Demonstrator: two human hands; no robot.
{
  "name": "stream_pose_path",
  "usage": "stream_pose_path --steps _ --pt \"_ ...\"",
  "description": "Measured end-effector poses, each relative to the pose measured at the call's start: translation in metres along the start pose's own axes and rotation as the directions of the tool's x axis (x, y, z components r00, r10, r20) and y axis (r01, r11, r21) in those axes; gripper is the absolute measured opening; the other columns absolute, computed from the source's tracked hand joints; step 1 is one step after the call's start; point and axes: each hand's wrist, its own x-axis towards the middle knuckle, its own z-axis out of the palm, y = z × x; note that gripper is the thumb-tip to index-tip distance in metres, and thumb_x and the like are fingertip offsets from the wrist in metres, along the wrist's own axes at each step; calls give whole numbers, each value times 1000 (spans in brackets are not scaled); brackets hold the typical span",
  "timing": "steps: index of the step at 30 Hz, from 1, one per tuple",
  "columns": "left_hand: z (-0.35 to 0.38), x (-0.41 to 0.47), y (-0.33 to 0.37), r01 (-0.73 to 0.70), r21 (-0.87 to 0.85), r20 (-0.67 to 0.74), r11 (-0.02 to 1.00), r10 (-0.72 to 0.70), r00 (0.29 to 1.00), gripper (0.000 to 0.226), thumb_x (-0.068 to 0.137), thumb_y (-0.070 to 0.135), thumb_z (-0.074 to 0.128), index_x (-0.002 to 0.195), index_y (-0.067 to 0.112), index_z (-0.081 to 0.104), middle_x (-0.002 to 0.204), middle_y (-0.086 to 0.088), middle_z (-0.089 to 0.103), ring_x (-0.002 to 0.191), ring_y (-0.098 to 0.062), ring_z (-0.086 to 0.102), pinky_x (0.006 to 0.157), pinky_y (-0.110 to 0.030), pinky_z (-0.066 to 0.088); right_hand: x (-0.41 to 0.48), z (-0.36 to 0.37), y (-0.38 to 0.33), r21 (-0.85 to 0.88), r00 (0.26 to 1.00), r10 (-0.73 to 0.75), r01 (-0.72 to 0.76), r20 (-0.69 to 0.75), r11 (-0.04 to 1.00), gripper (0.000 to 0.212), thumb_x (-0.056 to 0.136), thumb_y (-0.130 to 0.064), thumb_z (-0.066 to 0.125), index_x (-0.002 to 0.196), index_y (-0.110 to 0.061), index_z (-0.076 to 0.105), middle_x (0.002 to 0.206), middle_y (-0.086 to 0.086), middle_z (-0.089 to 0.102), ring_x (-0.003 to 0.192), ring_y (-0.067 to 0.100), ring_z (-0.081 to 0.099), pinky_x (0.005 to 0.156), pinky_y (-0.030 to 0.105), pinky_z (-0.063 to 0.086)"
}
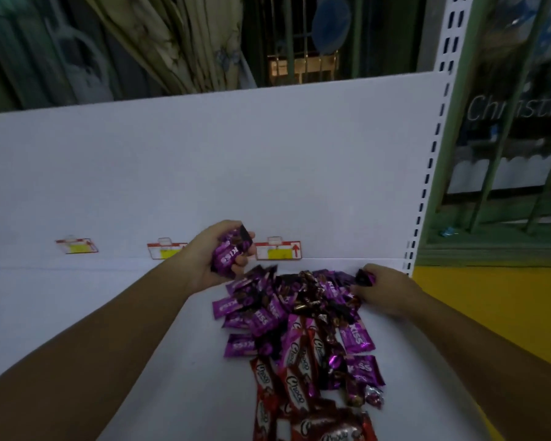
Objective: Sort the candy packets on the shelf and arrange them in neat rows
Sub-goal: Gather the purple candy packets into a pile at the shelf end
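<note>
A mixed pile of candy packets lies on the white shelf, right of centre. Purple Kiss packets fill its far part. Red Choco packets run toward me, and small twisted dark sweets sit on top. My left hand is raised just above the pile's far left edge and grips a stack of purple Kiss packets. My right hand rests at the pile's far right edge and pinches one dark purple packet between thumb and fingers.
Three price-tag holders stick up along the shelf's back panel. A perforated white upright bounds the shelf on the right, with a yellow surface beyond it. The shelf's left half is bare white.
</note>
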Motion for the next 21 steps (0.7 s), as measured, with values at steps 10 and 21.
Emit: stream_pose_path --steps 10,21 --pt "-42 25 -27 -67 953 -57 297 388 920 43 72 23 79 109 15 61 104 -3 59 92 -20 57 77 -24 45 -18 19 5 375 952 85 33 -293 926 19 83 -40 65 93 -34 50 82 -12 60 73 10 55 60 30 40" --pt "-53 50 -31 -90 985 26 148 385 923 27 74 30 73 95 15 64 91 -3 68 81 -19 60 64 -24 44 -24 -6 9 710 961 243 -77 -135 700 7 84 -8 61 84 -14 57 68 6 59 55 16 53 52 27 40"
